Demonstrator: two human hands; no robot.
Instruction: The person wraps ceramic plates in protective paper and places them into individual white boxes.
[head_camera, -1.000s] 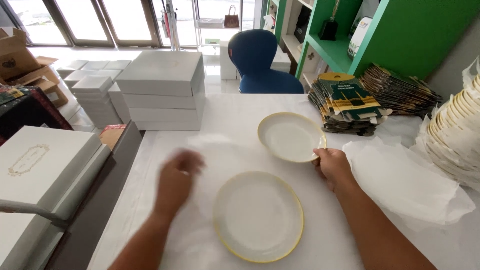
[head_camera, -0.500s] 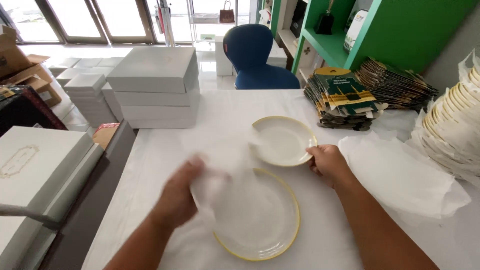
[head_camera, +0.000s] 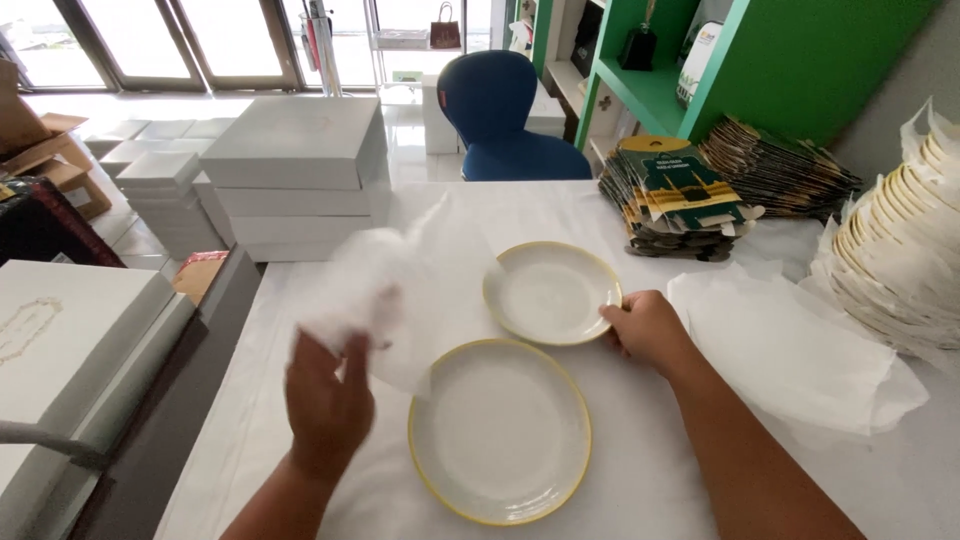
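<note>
The left hand (head_camera: 325, 405) pinches a thin, limp tissue sheet (head_camera: 385, 290) lifted off the surface (head_camera: 620, 450); it looks light and tears easily. The right hand (head_camera: 645, 328) grips the rim of the small plate (head_camera: 550, 292), stiff, smooth, breakable, beside the big plate (head_camera: 498, 430).

Landmark is the blue chair (head_camera: 505, 120). Left of it: stack of flat white lidded boxes (head_camera: 295, 170), more low white boxes (head_camera: 160, 175) beyond, further left. Far left of it: open brown cardboard carton (head_camera: 45, 150). Nearer and far left: big white box with gold emblem on lid (head_camera: 70, 330). Right of chair: fanned pile of green-and-yellow card packets (head_camera: 675, 195), darker packets (head_camera: 780, 175) behind.
</note>
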